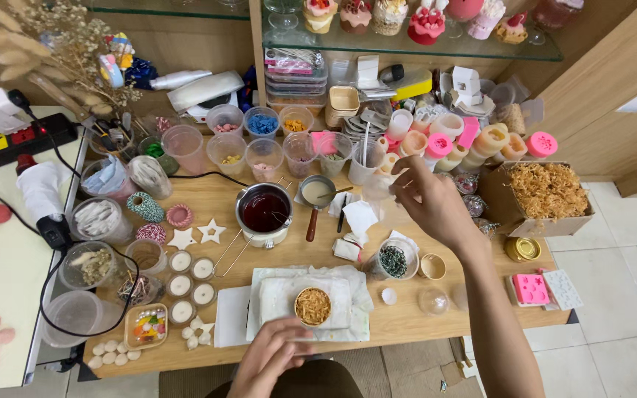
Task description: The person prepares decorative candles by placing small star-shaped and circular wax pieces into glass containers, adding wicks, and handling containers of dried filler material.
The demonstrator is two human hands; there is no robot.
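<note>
My left hand [270,357] is at the near edge of the wooden table [407,320], fingers loosely curled on a white cloth [274,295]. It lies just below a small round tin [312,306] filled with golden dried shreds and grips nothing that I can see. My right hand [425,199] is raised over the middle of the table, fingertips drawn together near a clear plastic cup [374,193]. Whether they pinch anything is unclear. Below this hand stands a glass jar of dark beads [393,260].
A melting pot of dark red liquid [265,210] and a small saucepan [317,191] stand mid-table. Tea-light candles [182,284] and white stars [211,232] lie to the left. A box of wood shavings [547,191] and pink mould [531,289] are at right. Plastic cups crowd the back.
</note>
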